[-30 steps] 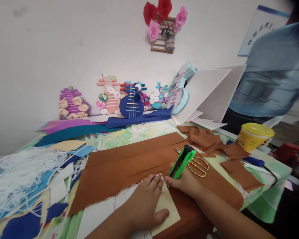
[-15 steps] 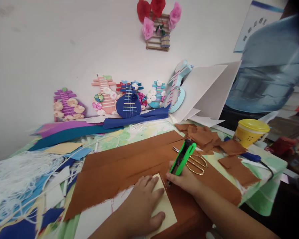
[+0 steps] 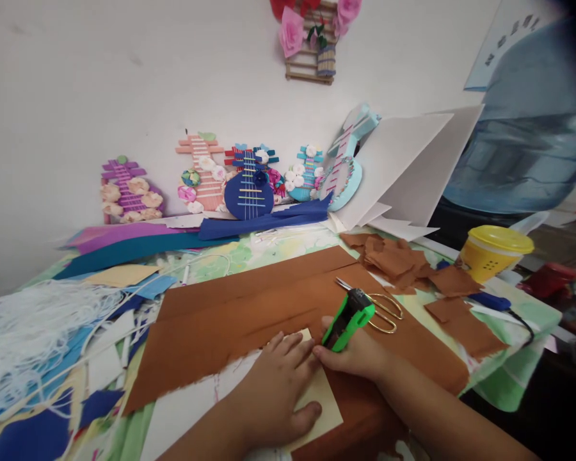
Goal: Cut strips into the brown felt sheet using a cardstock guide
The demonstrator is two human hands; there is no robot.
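Right fingers [image 3: 328, 358] round green-and-black cutter [image 3: 344, 325]

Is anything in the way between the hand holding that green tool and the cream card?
Nothing visible stands between the right hand, with its green tool, and the cream card. The left hand rests on the card, and the scissors lie beyond, off that short path.

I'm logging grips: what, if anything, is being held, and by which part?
The right hand holds the green-and-black tool by its lower part; the left hand lies on the cream sheet.
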